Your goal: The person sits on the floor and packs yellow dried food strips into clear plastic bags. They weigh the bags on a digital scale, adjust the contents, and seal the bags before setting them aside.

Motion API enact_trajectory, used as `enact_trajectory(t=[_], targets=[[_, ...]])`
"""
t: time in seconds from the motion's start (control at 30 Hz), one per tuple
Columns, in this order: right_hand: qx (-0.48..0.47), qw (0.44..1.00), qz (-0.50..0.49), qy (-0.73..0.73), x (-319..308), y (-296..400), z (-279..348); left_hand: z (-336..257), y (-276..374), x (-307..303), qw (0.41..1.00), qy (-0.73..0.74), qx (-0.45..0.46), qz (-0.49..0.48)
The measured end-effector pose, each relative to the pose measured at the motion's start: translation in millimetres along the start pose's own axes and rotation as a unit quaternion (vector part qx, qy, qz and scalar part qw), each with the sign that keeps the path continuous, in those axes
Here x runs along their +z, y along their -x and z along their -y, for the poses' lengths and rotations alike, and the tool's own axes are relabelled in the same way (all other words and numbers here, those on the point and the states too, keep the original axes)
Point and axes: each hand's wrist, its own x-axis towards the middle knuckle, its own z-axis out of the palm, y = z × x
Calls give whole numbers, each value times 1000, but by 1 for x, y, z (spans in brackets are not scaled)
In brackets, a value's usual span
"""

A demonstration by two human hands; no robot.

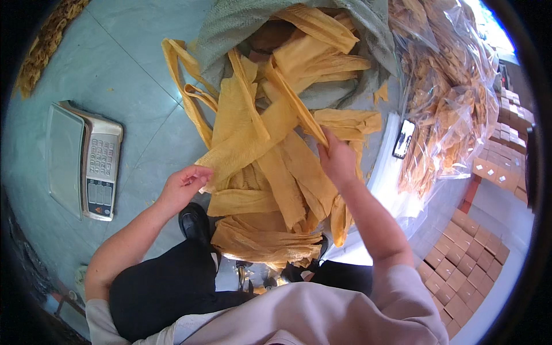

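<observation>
My left hand pinches the near left end of a broad, thin dried yellow sheet, possibly bean curd skin. That sheet runs up to the right across the pile. My right hand grips the near end of a narrow folded yellow strip, whose far end points towards the sack. Beneath both lies a loose heap of similar sheets. More sheets spill from the mouth of a grey-green woven sack. Close to my feet rests a stacked bundle of folded sheets.
A digital scale sits on the tiled floor at left. At right are large clear plastic bags of dried sheets, with a phone against them. Stacked cardboard boxes stand farther right. My black shoe is beside the heap.
</observation>
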Motion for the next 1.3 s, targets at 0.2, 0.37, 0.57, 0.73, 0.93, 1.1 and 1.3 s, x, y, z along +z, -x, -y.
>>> enact_trajectory(t=[0.2, 0.37, 0.57, 0.73, 0.93, 1.1, 1.3], targets=[[41, 999, -29, -17, 16, 83, -24, -32, -7, 24, 997, 74, 15, 11], [-74, 971, -50, 220, -36, 5, -55, -44, -3, 32, 998, 37, 33, 39], [-132, 923, -309, 190, -67, -97, -37, -51, -13, 15, 989, -94, 117, 10], [195, 944, -184, -190, -37, -77, -43, -152, -84, 32, 845, -376, 379, -18], [270, 731, -47, -625, 20, -80, -36, -164, -221, 90, 921, -358, 143, 48], [257, 813, -101, -514, 43, -106, -53, -153, -243, 117, 966, -203, 27, 159], [275, 723, -88, -628, 14, -90, -43, -153, -219, 150, 985, -79, 10, 150]])
